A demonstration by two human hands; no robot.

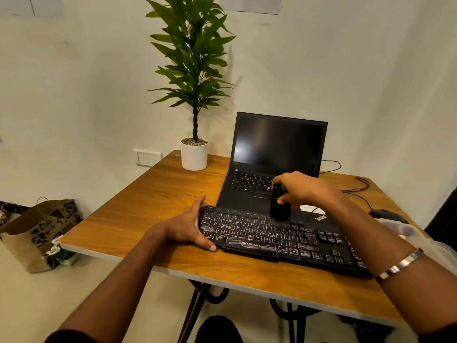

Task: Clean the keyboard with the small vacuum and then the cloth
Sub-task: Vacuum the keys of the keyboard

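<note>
A black keyboard [284,240] with white dusty smears lies on the wooden table [153,199], its far edge over the base of an open laptop. My right hand [304,188] grips a small black vacuum [279,204] held upright, its lower end down on the keyboard's top key rows. My left hand [191,227] holds the keyboard's left end, fingers over the far corner and thumb along the near edge. No cloth is visible to me.
An open black laptop [277,154] with a dark screen stands behind the keyboard. A potted plant [194,154] sits at the table's back left. Black cables [356,186] and a mouse [385,215] lie at the right. A paper bag [39,231] stands on the floor left.
</note>
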